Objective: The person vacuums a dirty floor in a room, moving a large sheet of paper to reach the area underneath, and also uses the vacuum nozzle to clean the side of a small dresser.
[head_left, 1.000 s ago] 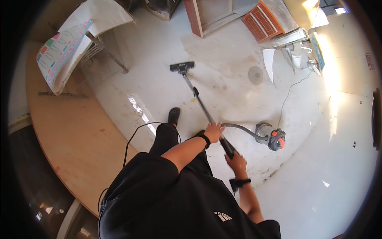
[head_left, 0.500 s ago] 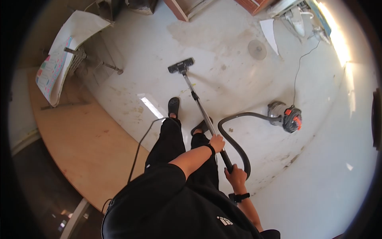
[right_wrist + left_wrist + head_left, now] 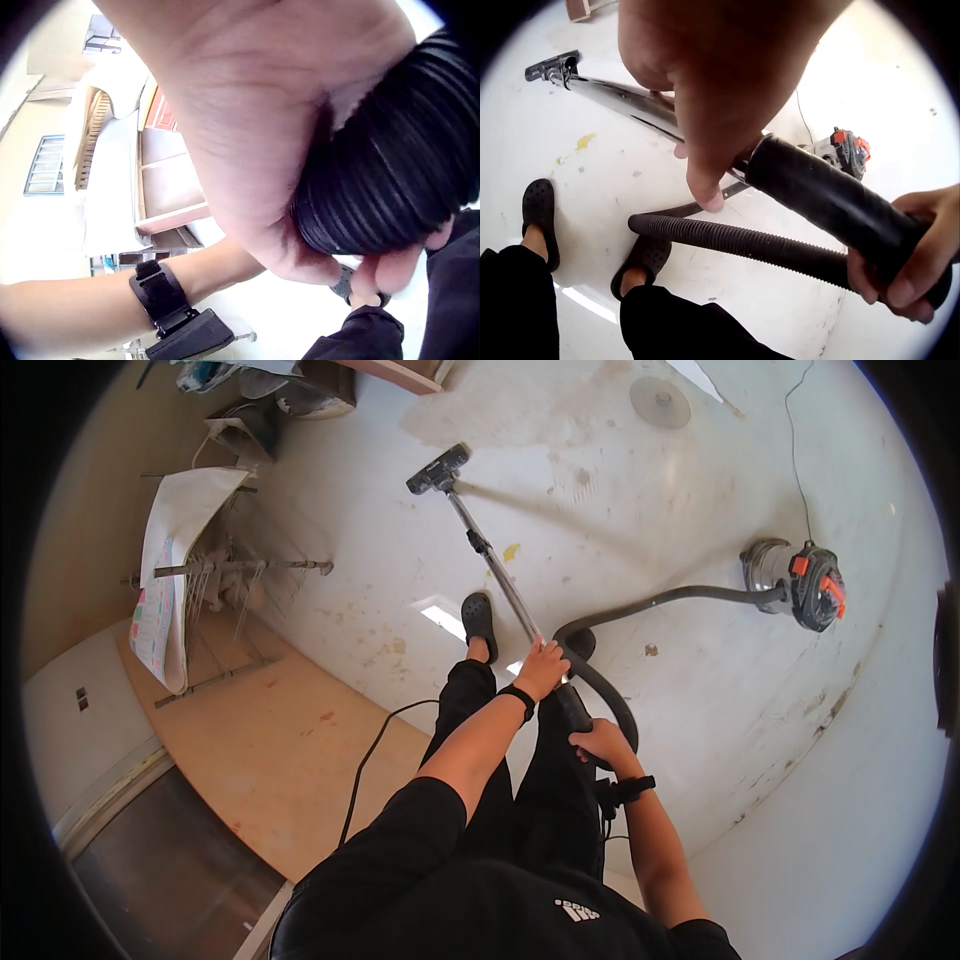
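A black floor nozzle [image 3: 438, 468] lies on the pale floor at the end of a metal tube [image 3: 512, 592]. The left hand [image 3: 541, 669] grips the tube just above its black handle section [image 3: 817, 196]. Behind it, the right hand [image 3: 603, 744] holds the handle's rear end, where the ribbed hose [image 3: 390, 157] curves away; the right wrist view shows its fingers curled round the hose end. The hose loops forward to the grey vacuum body [image 3: 797, 582] with orange clips, standing on the floor at the right.
A brown board [image 3: 290, 730] lies at the left, with a metal rack and a bent white sheet [image 3: 180, 525] by its far end. A round plate [image 3: 660, 402] is on the floor ahead. Black clogs [image 3: 480, 622] stand near the tube. A thin cord [image 3: 797, 450] runs from the vacuum.
The head view has turned and shifted, so the vacuum body appears farther right and the nozzle farther up. Both hands keep hold of the tube and handle; the hose loop looks wider than at first.
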The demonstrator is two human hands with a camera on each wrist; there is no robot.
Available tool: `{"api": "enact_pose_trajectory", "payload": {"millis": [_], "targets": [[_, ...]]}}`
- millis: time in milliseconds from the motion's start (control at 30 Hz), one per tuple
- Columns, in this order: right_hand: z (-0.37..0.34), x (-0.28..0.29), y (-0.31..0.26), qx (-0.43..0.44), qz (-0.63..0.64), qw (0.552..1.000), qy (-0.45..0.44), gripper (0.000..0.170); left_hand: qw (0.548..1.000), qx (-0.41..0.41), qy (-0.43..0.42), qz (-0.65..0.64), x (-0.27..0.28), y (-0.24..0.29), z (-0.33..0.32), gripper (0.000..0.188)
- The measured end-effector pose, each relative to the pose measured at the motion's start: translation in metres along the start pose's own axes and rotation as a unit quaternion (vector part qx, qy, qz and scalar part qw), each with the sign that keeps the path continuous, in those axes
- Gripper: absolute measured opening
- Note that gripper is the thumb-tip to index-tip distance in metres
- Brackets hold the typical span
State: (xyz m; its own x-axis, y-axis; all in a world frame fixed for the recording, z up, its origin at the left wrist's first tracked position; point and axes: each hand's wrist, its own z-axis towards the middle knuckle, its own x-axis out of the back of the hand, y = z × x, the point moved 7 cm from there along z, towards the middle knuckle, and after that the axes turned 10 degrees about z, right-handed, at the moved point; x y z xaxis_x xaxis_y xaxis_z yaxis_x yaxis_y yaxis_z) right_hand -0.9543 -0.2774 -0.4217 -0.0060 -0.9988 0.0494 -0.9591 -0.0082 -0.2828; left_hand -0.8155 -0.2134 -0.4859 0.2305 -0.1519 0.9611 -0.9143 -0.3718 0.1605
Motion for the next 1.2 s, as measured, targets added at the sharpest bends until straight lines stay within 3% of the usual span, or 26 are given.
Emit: {"api": "enact_pose_trajectory", "payload": {"millis": [100,233,333,433,500,567,700,800,900,1067,1200], "targets": [[-0.027,0.032,0.002,0.049,-0.190,0.964,0.181,0.037,0.998,-0.014,0.003,-0.065,0.017,0.024,0.015,0.014],[-0.103,0.092,0.031,0.011,-0.258,0.936,0.241,0.028,0.986,-0.081,0.093,-0.109,0.043,0.112,0.038,0.009],[-0.151,0.120,0.068,-0.009,-0.285,0.918,0.275,0.024,0.974,-0.135,0.080,-0.161,0.053,0.183,0.044,0.009],[-0.169,0.128,0.095,-0.048,-0.299,0.910,0.283,0.023,0.971,-0.156,0.093,-0.157,0.060,0.217,0.039,0.008],[-0.165,0.126,0.099,-0.056,-0.307,0.907,0.282,0.023,0.972,-0.167,0.013,-0.165,0.043,0.225,0.039,0.009],[-0.148,0.121,0.089,-0.063,-0.302,0.913,0.267,0.024,0.973,-0.159,-0.003,-0.168,0.030,0.207,0.045,0.010],[-0.099,0.091,0.030,-0.002,-0.270,0.927,0.261,0.025,0.979,-0.159,-0.082,-0.093,0.010,0.120,0.053,0.010],[-0.064,0.063,-0.008,-0.002,-0.252,0.943,0.219,0.030,0.979,-0.166,-0.112,-0.046,0.003,0.057,0.051,0.009],[-0.055,0.042,-0.024,-0.005,-0.245,0.944,0.220,0.030,0.976,-0.168,-0.129,-0.049,0.007,0.030,0.042,0.008],[-0.099,0.020,0.011,-0.072,-0.258,0.937,0.223,0.030,0.981,-0.165,-0.073,-0.074,0.018,0.079,0.002,0.005],[-0.125,0.015,0.014,-0.134,-0.260,0.933,0.212,0.031,0.972,-0.184,-0.117,-0.092,0.042,0.095,-0.009,0.006]]}}
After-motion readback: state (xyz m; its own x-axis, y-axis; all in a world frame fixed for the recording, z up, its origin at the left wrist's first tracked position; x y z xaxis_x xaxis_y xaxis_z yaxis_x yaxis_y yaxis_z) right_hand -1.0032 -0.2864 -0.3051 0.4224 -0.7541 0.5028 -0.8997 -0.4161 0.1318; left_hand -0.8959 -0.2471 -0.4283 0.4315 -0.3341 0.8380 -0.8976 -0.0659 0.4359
